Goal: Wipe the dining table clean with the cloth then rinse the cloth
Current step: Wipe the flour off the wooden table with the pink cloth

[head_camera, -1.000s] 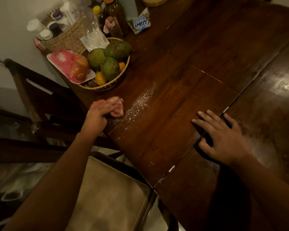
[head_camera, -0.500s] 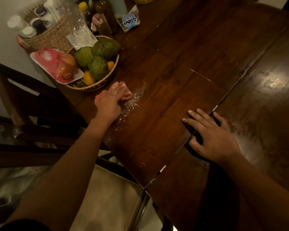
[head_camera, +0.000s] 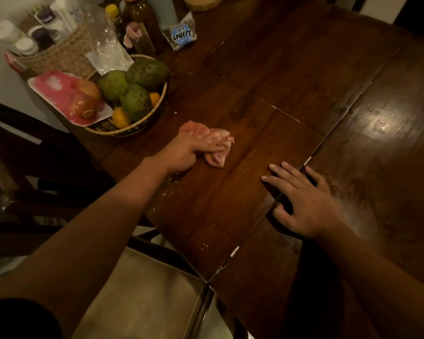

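left grip (head_camera: pixel 181 155) grasping cloth (head_camera: pixel 217 148) on bench (head_camera: pixel 279 69), near basket (head_camera: pixel 142 124) | right grip (head_camera: pixel 304 206) released, flat on bench | risk: crumbs (head_camera: pixel 168 189) by left wrist get missed, or swept off edge onto chair (head_camera: pixel 145 302)

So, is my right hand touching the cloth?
Apart. The head view shows bare table between the right hand and the cloth, which the left hand grips.

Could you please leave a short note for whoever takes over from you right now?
Left grip holds the pink cloth bunched, pressed on the dining table near the fruit basket.
Right grip lies flat and open on the table, holding nothing.
Done: wiping is under way.
Left: white specks by the near edge, then rinse the cloth.
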